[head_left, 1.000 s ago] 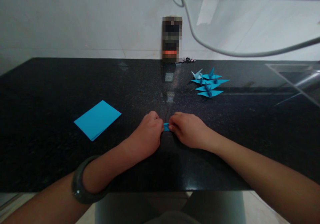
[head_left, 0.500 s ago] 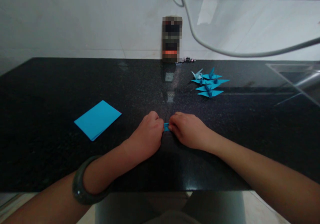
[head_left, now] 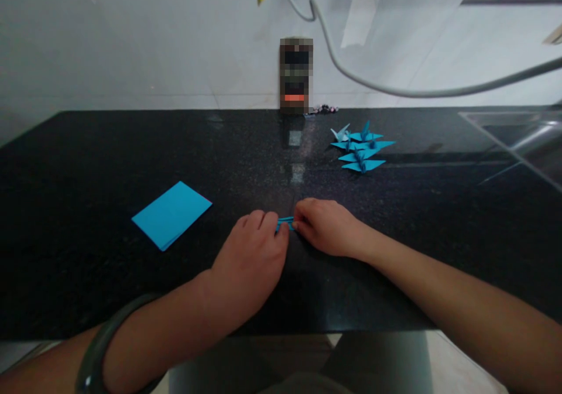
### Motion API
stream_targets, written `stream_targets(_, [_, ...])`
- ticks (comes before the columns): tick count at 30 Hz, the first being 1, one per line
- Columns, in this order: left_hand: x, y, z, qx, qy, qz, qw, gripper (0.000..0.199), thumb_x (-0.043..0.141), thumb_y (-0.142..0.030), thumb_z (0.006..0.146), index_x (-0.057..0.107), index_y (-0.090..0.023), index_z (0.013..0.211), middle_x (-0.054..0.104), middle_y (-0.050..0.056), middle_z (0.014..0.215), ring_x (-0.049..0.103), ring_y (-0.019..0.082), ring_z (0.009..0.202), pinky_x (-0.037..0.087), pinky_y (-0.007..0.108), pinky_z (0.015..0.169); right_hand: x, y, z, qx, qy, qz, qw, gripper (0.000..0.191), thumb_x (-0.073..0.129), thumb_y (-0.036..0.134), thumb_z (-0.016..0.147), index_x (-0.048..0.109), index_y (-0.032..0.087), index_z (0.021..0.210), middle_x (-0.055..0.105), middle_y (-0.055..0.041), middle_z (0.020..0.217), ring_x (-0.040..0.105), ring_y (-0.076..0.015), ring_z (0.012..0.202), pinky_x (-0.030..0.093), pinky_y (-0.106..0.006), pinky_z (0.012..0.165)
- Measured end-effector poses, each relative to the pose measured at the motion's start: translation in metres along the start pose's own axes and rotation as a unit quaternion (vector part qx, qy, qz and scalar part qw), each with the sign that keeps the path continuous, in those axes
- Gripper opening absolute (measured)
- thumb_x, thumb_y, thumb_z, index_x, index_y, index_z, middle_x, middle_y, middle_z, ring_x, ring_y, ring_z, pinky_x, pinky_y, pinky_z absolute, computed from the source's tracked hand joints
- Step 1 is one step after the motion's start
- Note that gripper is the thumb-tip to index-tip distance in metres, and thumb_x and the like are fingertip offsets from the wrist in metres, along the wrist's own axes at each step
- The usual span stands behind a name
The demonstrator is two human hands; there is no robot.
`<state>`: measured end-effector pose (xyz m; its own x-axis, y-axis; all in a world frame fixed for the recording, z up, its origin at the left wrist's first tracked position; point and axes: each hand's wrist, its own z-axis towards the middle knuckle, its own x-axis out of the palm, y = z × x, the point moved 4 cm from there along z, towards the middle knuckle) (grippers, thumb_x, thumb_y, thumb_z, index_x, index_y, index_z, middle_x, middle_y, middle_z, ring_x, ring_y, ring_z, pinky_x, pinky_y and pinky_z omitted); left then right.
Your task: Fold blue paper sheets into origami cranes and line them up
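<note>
Midway across the counter (head_left: 241, 165), at the centre of my dial with twelve toward the wall (head_left: 175, 43), the blue strip (head_left: 285, 221) shows as a short run of layered paper between two hands. The left hand (head_left: 254, 253) is closed over its nine o'clock end, thumb along the six o'clock side; the right hand (head_left: 327, 227) pinches its three o'clock end between thumb and bent fingers. Both ends are covered, so I can't tell its full outline.

I'd judge it almost weightless, stiffer where layers lie together, easy to crease wrongly and likely to tear under a hard pull. The polished counter looks slippery, so loose paper would probably skate at a nudge. I'd take it by the ends, fingertips light, and leave the middle layers uncrushed.

For moving, I'd mind the front edge at six o'clock, where both forearms cross it. At nine, the blue stack (head_left: 172, 215) lies apart from the left hand, dark counter between. Between one and two sit the cranes (head_left: 373, 165), bunched and delicate; a sweep of the right hand could scatter them. At twelve a blurred block (head_left: 296, 78) stands by the wall. My roomiest path, I reckon, runs toward eleven.
</note>
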<state>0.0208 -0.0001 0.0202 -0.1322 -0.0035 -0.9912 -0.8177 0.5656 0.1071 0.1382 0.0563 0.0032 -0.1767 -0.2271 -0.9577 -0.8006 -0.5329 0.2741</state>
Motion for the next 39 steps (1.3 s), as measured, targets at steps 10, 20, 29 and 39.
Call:
stream_targets(10, [0.009,-0.014,0.003,0.016,-0.014,0.061,0.998,0.036,0.035,-0.007,0.084,0.059,-0.007,0.111,0.058,0.010,0.077,0.053,0.023,0.074,0.044,0.037,0.063,0.000,0.000,0.001,-0.003,0.003,0.019,1.000,0.016,0.045,0.026,0.083,0.058,0.018,0.078,0.064,-0.0040,0.081,0.059,-0.0166,0.070,0.032,-0.025,0.056])
stream_targets(20, [0.017,-0.011,-0.002,0.054,-0.055,0.070,0.995,0.028,0.040,-0.005,0.079,0.067,-0.006,0.088,0.057,0.010,0.072,0.053,0.023,0.069,0.044,0.037,0.060,0.000,-0.002,0.000,-0.020,-0.011,0.037,0.999,0.014,0.047,0.024,0.084,0.059,0.016,0.081,0.062,-0.0040,0.081,0.057,-0.0143,0.070,0.033,-0.024,0.059])
stream_targets(29, [0.020,-0.010,-0.002,0.067,-0.054,0.053,0.995,0.028,0.042,-0.005,0.078,0.067,-0.007,0.090,0.058,0.010,0.073,0.053,0.023,0.069,0.045,0.036,0.059,0.008,0.007,-0.024,-0.159,-0.021,-0.110,0.981,0.035,0.038,0.036,0.091,0.056,0.018,0.116,0.065,-0.0049,0.080,0.061,-0.0169,0.067,0.031,-0.026,0.053])
stream_targets(39, [0.018,-0.006,-0.003,0.058,-0.038,0.052,0.996,0.029,0.040,-0.005,0.079,0.066,-0.007,0.094,0.058,0.010,0.075,0.053,0.021,0.070,0.045,0.036,0.061,-0.002,0.002,-0.027,-0.117,0.037,-0.106,0.987,0.030,0.041,0.033,0.090,0.060,0.021,0.109,0.065,-0.0040,0.079,0.061,-0.0152,0.064,0.029,-0.025,0.050])
